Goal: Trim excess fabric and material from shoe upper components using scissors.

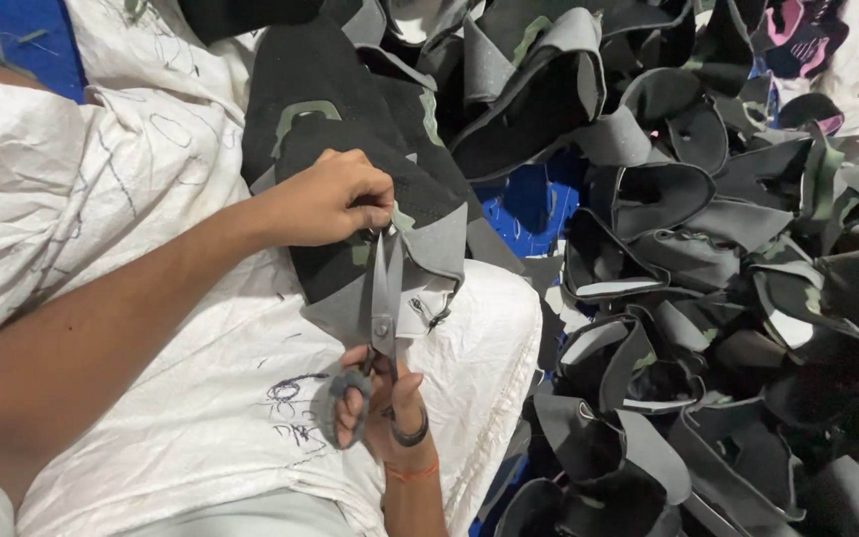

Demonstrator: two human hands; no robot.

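Note:
My left hand (335, 199) grips the edge of a black, grey and green shoe upper (370, 149) that lies on a white woven sack (201, 398). My right hand (380, 408), with a dark ring and an orange thread at the wrist, holds grey-handled scissors (384, 298) by the loops. The blades point up, nearly closed, and their tips meet the shoe upper right beside the fingers of my left hand.
A big heap of black and grey shoe uppers (708, 298) fills the right half. A blue sheet (534, 204) shows beneath them. More white sacking with pen scribbles (52, 179) lies at the left and top.

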